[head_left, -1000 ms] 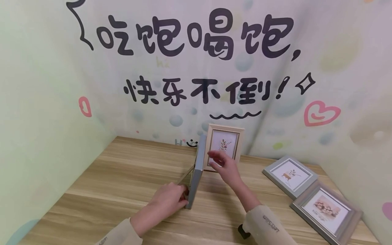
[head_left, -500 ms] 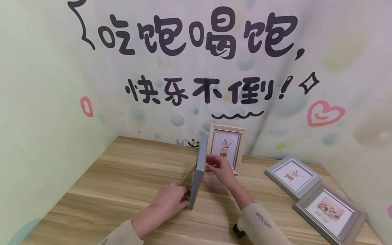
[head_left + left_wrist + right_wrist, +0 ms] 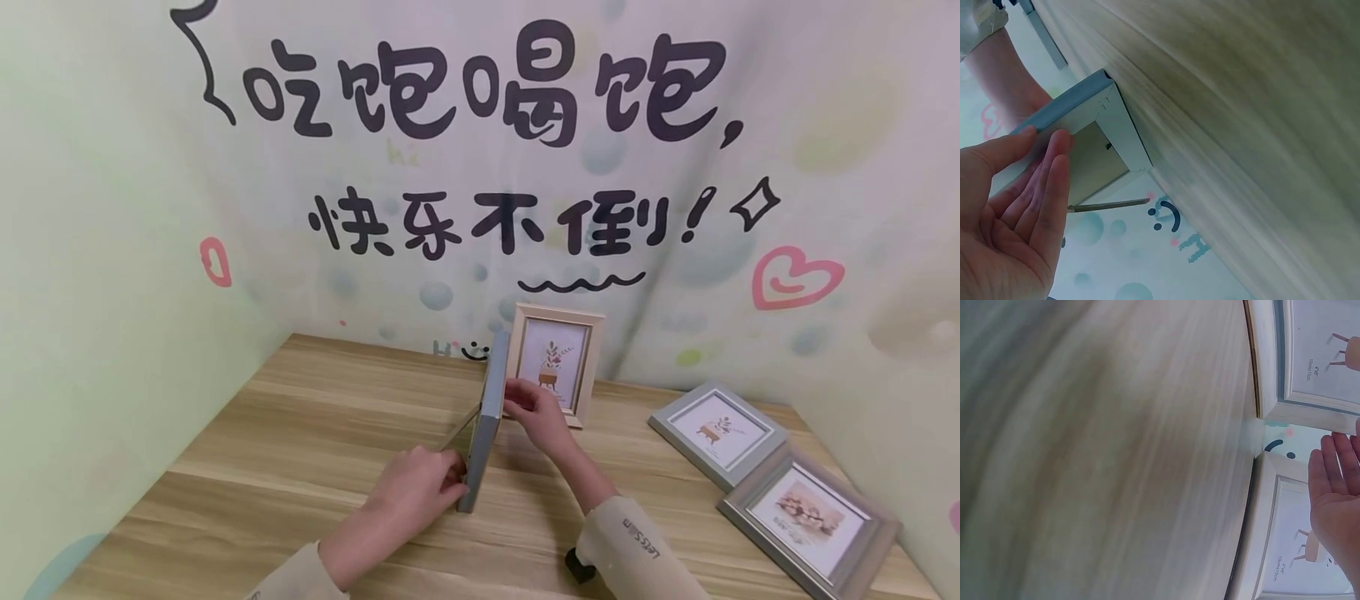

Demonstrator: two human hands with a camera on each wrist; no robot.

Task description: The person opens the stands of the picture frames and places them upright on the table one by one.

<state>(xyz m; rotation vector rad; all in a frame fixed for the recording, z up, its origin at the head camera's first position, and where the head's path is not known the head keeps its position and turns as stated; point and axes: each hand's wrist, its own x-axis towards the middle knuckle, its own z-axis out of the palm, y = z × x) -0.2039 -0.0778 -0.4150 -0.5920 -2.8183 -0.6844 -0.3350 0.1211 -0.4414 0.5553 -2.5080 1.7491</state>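
Note:
A blue-grey picture frame [image 3: 486, 429] stands upright on the table, nearly edge-on in the head view. Its support leg [image 3: 459, 427] sticks out from the back, toward the left. My left hand [image 3: 416, 487] pinches the near side edge, low down; in the left wrist view the thumb lies at the edge and the fingers [image 3: 1054, 181] against the back [image 3: 1121, 134]. On the front side, my right hand [image 3: 540, 414] reaches to the far side edge. The right wrist view shows its fingers [image 3: 1333, 465] straight, their tips at the frame's border [image 3: 1310, 417].
Just behind stands a cream picture frame [image 3: 592, 367] with a plant picture. Toward the right lie a grey frame [image 3: 663, 421] and a silver-grey frame [image 3: 750, 527], face up, their corners meeting. A printed cloth wall [image 3: 420, 317] borders the wooden table [image 3: 300, 417].
My right hand has moved left and slightly down, from in front of the cream frame to the blue-grey frame. My left hand keeps its hold, and the frame has stayed put.

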